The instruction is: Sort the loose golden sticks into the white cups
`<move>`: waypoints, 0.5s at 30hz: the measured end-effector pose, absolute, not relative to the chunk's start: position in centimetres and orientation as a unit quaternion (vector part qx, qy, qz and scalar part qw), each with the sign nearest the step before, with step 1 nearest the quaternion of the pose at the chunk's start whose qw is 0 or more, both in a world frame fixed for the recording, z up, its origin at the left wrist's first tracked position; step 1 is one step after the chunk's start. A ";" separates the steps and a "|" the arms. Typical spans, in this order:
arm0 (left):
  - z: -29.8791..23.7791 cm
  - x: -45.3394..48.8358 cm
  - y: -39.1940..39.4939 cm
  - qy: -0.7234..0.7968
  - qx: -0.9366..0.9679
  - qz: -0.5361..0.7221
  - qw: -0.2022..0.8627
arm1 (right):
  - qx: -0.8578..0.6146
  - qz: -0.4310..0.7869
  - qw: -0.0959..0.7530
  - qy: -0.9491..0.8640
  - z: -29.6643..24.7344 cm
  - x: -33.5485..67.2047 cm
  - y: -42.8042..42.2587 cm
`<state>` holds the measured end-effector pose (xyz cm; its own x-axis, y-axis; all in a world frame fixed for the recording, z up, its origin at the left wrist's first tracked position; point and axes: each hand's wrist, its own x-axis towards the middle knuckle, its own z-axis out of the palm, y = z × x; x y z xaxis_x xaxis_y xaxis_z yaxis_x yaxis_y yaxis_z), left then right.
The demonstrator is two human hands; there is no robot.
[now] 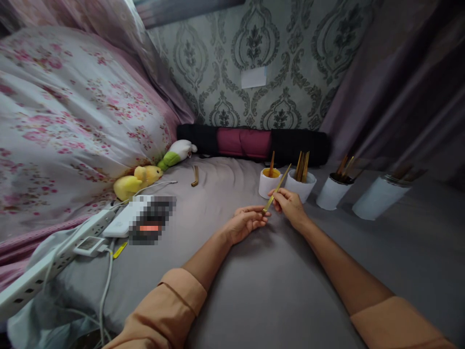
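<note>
My left hand is closed around the lower end of slim gold chopsticks; I cannot tell whether it is one stick or a few pressed together. Higher up the same chopsticks, my right hand pinches them with thumb and fingers. They slant up and to the right, in front of a white cup with a yellow inside holding a stick. Just behind my right hand is a wider white cup with several gold sticks. A small bundle of gold chopsticks lies on the grey sheet further left.
Two more white-wrapped containers, one dark-rimmed and one taller, hold sticks at the right. A black and maroon roll lies along the wall. At left are plush toys, a power strip, a charger and cables.
</note>
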<state>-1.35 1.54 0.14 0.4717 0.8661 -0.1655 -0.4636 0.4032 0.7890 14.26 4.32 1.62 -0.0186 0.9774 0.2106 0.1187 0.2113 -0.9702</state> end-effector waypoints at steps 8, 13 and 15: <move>-0.2 -1.4 1.6 0.275 0.341 0.421 0.795 | -0.468 0.404 0.513 -0.595 1.7 14.4 4.2; -0.4 -1.4 1.7 0.270 0.346 0.414 0.798 | -0.480 0.389 0.509 -0.599 1.8 14.4 4.2; -0.5 -1.4 1.7 0.271 0.348 0.410 0.798 | -0.481 0.383 0.514 -0.598 1.7 14.5 4.4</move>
<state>-1.44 1.71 -0.46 0.5173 0.8430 -0.1478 -0.4653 0.4220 0.7781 14.48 4.37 1.70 -0.0091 0.9693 0.2457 0.1821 0.2432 -0.9527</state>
